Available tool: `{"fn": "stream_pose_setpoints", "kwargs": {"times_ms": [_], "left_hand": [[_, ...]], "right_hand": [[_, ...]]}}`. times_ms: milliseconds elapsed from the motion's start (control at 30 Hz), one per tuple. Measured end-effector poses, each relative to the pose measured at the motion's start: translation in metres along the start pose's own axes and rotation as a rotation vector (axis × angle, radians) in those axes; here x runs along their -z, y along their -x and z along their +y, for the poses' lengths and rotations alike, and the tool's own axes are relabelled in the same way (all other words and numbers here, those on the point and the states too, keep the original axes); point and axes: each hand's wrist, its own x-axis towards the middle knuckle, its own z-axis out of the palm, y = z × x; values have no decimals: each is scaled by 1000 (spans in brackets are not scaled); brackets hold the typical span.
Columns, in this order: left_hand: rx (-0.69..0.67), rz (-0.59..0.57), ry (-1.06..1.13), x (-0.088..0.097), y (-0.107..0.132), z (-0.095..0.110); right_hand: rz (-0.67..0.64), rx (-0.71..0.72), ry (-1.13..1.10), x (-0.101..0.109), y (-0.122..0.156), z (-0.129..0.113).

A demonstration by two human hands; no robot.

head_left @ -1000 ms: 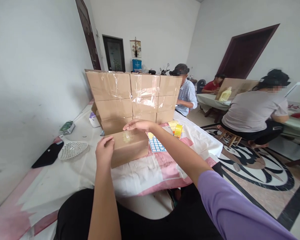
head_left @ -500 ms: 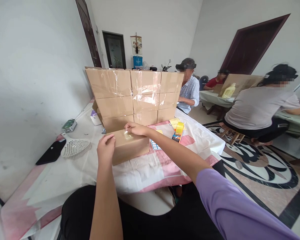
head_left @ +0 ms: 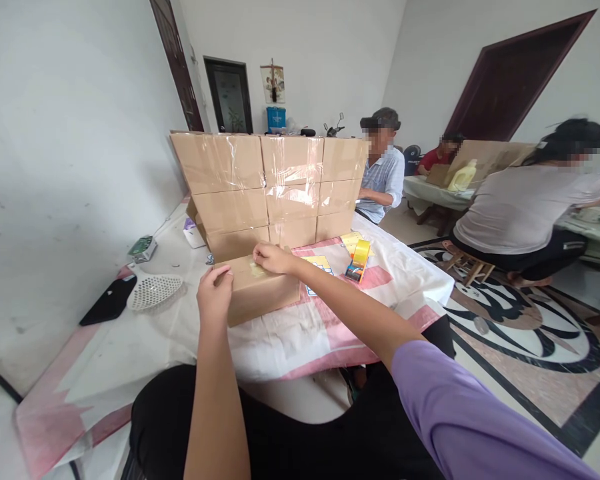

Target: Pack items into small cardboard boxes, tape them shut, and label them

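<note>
A closed cardboard box (head_left: 265, 300) lies on the cloth-covered table in front of me. My left hand (head_left: 215, 288) is at its left end, fingers curled together against the top edge. My right hand (head_left: 274, 259) rests over the top of the box with thumb and fingers pinched together. Beneath those fingers a patch of clear tape (head_left: 257, 270) shows on the cardboard; its far end is hidden by the hand. To the right of the box lies a tape dispenser with yellow tape (head_left: 359, 260). Label sheets (head_left: 320, 265) lie between the dispenser and the box.
Behind the box stands a taped wall of stacked cardboard (head_left: 293, 170). On the left are a white perforated scoop (head_left: 155, 291), a black flat object (head_left: 109, 301) and a small green-and-white pack (head_left: 143, 249). Several people sit at tables, one (head_left: 386, 177) just beyond the cardboard.
The view has shifted slightly. My right hand stays pinched over the tape, which now shows less shine and lies flatter. My left hand remains at the box's left end.
</note>
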Motion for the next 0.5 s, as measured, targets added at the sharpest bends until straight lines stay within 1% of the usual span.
{"fn": "stream_pose_setpoints", "kwargs": {"times_ms": [233,500], "left_hand": [[-48,-10,9,0,0,-5],[-109,-23,-8,1,2,-5]], "right_hand": [[-2,11,97,-1,1,-1],[38,-39,166,-3,1,-6]]}}
